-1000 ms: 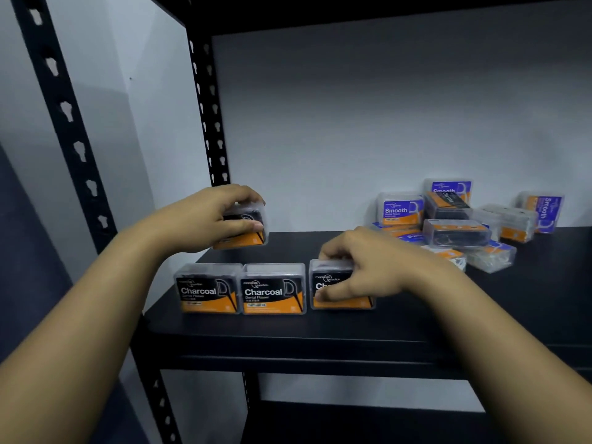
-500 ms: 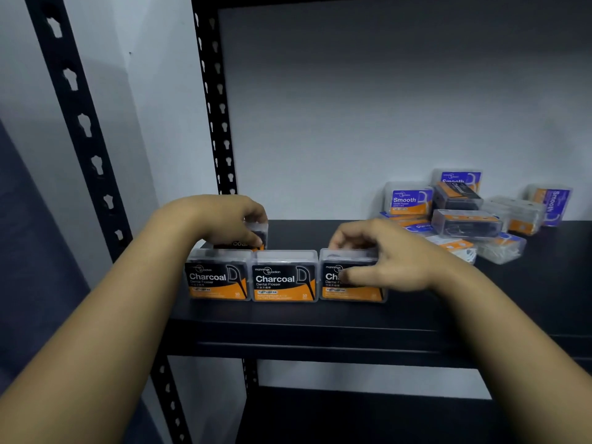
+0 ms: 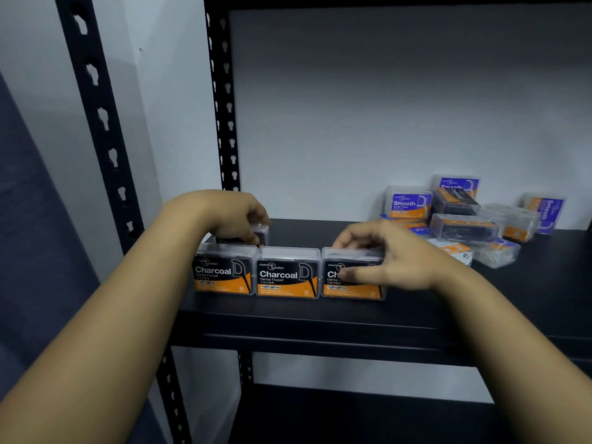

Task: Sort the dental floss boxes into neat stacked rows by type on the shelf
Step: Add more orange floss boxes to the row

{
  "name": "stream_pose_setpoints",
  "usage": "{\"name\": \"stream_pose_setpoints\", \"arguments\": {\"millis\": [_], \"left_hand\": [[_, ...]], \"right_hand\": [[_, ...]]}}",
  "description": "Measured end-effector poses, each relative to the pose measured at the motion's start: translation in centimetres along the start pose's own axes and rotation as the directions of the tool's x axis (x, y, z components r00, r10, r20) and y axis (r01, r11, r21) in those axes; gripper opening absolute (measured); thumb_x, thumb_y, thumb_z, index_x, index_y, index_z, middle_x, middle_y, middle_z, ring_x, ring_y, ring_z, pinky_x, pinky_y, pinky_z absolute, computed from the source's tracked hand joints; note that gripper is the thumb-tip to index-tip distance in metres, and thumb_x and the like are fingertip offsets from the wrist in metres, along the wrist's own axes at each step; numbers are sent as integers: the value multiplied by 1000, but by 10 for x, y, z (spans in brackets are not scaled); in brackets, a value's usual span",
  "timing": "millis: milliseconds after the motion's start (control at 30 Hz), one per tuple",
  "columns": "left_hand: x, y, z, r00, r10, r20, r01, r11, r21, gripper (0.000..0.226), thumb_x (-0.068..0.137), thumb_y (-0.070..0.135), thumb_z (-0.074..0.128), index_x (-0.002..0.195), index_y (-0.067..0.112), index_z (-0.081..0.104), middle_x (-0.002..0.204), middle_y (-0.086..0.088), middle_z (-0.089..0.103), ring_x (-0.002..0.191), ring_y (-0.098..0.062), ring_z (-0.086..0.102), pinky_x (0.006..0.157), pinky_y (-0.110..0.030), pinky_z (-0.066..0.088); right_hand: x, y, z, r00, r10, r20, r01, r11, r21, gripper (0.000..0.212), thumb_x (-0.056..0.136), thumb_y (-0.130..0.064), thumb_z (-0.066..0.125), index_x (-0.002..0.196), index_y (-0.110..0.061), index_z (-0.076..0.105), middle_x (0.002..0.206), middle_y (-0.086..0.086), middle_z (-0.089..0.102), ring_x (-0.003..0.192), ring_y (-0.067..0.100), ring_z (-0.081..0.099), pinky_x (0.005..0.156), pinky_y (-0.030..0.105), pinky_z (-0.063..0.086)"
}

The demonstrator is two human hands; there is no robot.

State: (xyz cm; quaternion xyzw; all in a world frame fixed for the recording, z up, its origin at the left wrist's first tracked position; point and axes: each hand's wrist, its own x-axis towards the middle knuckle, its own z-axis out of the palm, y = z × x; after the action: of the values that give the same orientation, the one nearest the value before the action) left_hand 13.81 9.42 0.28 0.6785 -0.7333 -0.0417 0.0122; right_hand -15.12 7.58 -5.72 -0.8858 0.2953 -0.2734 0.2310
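Orange-and-black boxes reading "mannings guardian Charcoal Dental Flosser" stand three in a front row on the shelf (image 3: 320, 312), touching side by side: left box (image 3: 223, 273), middle box (image 3: 287, 276), right box (image 3: 350, 277). The right hand (image 3: 389, 256) pinches the right box, thumb on its label, fingers over its top. The left hand (image 3: 229, 216) grips a fourth Charcoal box (image 3: 260, 234) just behind the row. A jumbled pile (image 3: 464, 219) at back right shows purple "Smooth" labels, three readable.
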Motion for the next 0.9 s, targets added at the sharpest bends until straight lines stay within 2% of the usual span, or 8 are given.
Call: {"name": "stream_pose_setpoints", "arguments": {"millis": [200,467,567,633,900], "left_hand": [[-3,0,-5,1000,6,20,-6,1000,17,51,90,29,73,139,31,59,131,7,64,117,-19,60,97,-30,45],[-5,-3,-6,999,32,28,-32,999,-17,42,90,29,74,131,28,65,119,8,71,107,-17,67,91,-30,50],[-4,-3,-6,999,31,33,-30,999,-18,40,89,29,75,129,27,67,115,8,72,105,-17,68,95,-34,52],[-3,-4,-5,999,21,30,-21,1000,-16,42,89,31,75,129,28,67,116,8,72,106,-17,68,100,-38,52],[-1,-4,-5,999,12,35,-12,1000,-1,43,90,34,73,132,29,65,122,9,69,111,-16,64,103,-37,49]], "right_hand": [[0,-3,1,1000,-7,3,7,1000,11,32,75,-43,80,102,-26,74,94,0,78,90,17,74,87,50,58],[-2,-2,0,1000,-8,11,8,1000,18,30,78,-39,81,104,-26,74,95,-2,78,90,14,74,86,46,59],[-2,-1,1,1000,-10,12,10,1000,22,31,77,-42,81,104,-27,74,96,-3,78,91,14,74,86,48,59],[-2,0,1,1000,-12,8,12,999,32,31,77,-43,80,103,-27,74,96,-2,79,91,15,74,87,49,59],[-2,4,2,1000,-12,4,12,999,44,32,77,-44,81,104,-28,74,98,-4,79,94,14,74,89,50,59]]}}
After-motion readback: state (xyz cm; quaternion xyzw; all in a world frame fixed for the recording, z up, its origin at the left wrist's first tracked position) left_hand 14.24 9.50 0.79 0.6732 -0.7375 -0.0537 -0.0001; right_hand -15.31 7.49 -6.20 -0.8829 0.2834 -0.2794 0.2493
